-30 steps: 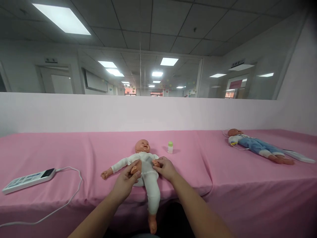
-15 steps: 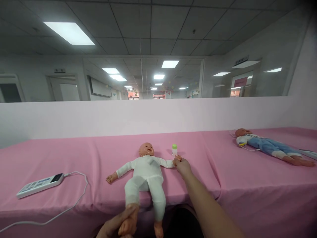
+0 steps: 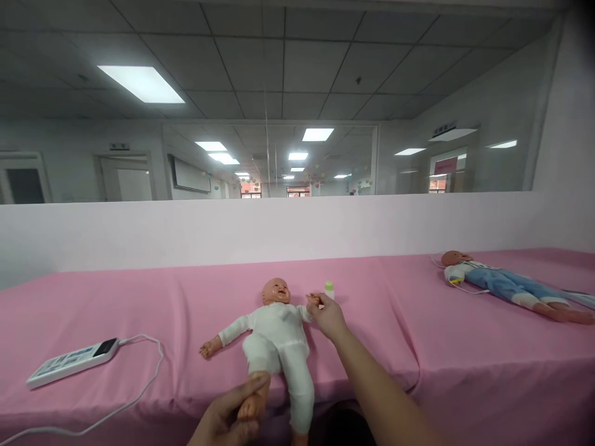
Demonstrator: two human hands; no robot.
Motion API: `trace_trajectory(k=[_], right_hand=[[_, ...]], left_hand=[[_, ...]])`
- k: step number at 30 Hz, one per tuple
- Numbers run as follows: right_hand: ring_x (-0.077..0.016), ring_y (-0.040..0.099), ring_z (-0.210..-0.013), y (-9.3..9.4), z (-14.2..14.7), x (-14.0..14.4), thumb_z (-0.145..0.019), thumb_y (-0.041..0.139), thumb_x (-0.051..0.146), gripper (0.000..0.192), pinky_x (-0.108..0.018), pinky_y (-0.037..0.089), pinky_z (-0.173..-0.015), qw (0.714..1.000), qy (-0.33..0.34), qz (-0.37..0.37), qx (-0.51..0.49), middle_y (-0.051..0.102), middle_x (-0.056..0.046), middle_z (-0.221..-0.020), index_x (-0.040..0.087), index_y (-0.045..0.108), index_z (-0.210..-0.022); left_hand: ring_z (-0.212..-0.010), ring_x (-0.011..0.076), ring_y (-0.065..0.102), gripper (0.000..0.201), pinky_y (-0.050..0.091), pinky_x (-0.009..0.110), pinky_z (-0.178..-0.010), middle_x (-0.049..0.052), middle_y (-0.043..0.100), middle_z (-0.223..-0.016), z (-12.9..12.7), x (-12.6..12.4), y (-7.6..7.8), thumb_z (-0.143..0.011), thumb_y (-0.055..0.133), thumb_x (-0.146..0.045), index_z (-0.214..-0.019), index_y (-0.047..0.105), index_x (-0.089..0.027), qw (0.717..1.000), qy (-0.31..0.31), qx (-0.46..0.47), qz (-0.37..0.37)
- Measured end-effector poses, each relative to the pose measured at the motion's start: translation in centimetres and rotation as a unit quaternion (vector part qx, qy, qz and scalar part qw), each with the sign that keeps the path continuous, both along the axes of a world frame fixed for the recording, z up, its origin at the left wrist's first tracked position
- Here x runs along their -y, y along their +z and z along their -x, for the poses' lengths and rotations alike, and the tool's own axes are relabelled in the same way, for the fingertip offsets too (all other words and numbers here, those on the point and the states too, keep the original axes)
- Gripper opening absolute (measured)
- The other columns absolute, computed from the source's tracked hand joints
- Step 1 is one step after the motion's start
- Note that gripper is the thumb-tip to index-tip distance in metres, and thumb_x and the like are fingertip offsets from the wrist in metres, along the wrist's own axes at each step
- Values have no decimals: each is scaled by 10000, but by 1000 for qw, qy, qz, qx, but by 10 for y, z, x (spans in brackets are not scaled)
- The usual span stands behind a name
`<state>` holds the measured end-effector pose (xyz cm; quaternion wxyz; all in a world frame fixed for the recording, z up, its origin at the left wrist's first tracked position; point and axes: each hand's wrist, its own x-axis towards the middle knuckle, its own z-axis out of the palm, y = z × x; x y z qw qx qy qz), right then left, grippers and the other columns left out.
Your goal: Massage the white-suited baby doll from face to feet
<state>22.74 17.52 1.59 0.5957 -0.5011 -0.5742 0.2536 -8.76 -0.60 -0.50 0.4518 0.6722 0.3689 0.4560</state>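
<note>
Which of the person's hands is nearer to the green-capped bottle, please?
Right: the right hand, holding the doll's hand, is just in front of the bottle, partly hiding it. The left hand is farther away, at the doll's foot.

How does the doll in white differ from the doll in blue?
The doll in white has white-clad legs; the doll in blue has blue-clad ones. The doll in white points its legs toward the viewer; the doll in blue lies sideways. The doll in white is held; the doll in blue lies untouched. Both are barefoot, on the pink cloth.
</note>
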Motion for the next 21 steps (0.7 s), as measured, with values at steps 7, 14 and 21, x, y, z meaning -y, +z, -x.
trace_trajectory(k=[7,14,21], right_hand=[[-220,668,-859,7,50,28,-786,685,209,198,-327,475,-792,973,66,-54,215,743,-31,-953,294,803,-922],[-232,679,-915,-10,42,30,-792,699,218,217,-329,500,-844,980,69,-58,176,752,-38,-987,289,807,-966],[-288,715,-984,-35,-5,3,-809,709,384,298,-368,536,-855,1000,28,-1,2,795,-71,-1068,251,782,-1066]], left_hand=[[-1167,340,666,706,467,586,-1101,126,761,-1103,-28,-43,26,-796,838,-572,-1397,692,-234,996,-66,52,26],[-1299,362,596,708,403,585,-1162,145,697,-1329,-28,-52,13,-783,847,-569,-1399,690,-257,996,-62,54,27],[-1056,303,657,634,486,522,-1037,86,727,-1101,-5,-8,-11,-774,836,-608,-1336,734,-334,994,-64,77,39]])
